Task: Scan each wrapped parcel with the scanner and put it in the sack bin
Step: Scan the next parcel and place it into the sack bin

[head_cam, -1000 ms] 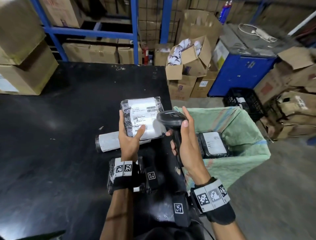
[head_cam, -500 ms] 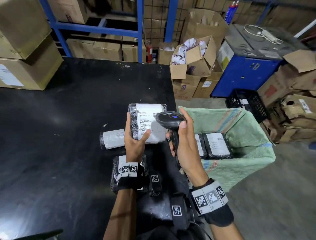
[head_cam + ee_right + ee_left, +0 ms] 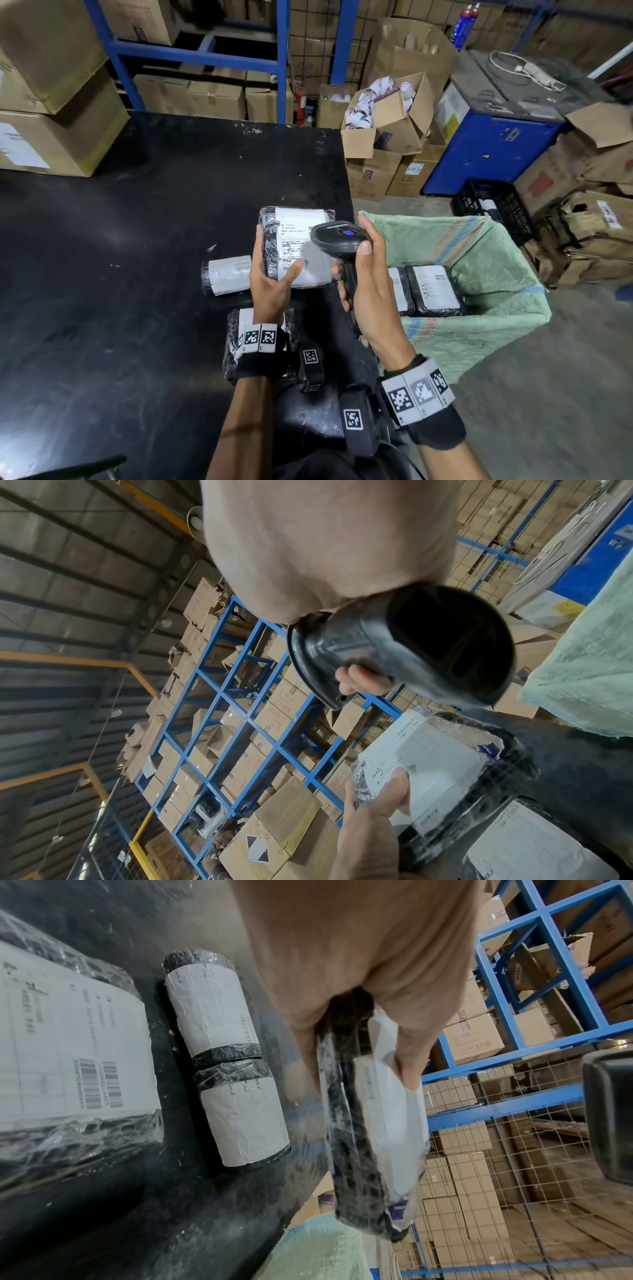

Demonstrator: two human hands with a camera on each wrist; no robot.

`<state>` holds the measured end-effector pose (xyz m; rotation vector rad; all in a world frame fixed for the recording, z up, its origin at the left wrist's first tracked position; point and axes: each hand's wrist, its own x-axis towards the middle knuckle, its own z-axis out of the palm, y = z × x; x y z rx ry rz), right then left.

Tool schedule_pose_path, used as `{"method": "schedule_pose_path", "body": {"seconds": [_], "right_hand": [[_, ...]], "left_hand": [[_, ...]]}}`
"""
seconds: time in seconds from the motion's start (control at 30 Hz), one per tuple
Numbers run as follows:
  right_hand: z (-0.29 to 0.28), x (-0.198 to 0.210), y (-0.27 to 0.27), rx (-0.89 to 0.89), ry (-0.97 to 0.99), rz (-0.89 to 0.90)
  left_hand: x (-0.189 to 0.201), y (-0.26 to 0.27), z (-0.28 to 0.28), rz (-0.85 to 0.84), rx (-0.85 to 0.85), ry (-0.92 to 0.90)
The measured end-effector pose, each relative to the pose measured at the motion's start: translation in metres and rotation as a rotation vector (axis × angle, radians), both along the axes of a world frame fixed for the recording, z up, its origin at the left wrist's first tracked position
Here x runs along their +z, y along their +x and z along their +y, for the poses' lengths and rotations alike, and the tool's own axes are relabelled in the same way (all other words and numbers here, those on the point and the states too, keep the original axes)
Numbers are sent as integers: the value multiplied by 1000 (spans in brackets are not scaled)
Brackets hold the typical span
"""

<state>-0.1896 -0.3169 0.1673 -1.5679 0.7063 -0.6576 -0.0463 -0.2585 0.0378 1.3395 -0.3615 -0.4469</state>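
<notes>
Now my left hand (image 3: 270, 291) holds a wrapped parcel (image 3: 298, 250) above the black table (image 3: 102, 308), thumb pressed on its white label. Just right of it, my right hand (image 3: 373, 294) grips the scanner (image 3: 337, 240), head over the label. Two parcels, I think, lie in the green sack bin (image 3: 486, 274) on the right.

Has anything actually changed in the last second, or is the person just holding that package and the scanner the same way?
Very little. The left hand holds the same wrapped parcel, and the right hand has brought the scanner slightly further over its label. Neither grip was released or retaken. The parcels on the black table and the two in the green sack bin lie as before; the apparent shift comes mostly from the head camera.
</notes>
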Motion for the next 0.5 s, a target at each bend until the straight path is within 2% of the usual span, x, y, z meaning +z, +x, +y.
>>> {"method": "schedule_pose_path", "body": {"seconds": [0.3,0.5], "right_hand": [[-1,-9,-4,-11,-11,58],[-1,-60,-26,-49,50,210]], "left_hand": [[-1,1,7,5,-5,11],[-11,9,30,61,40,23]]}}
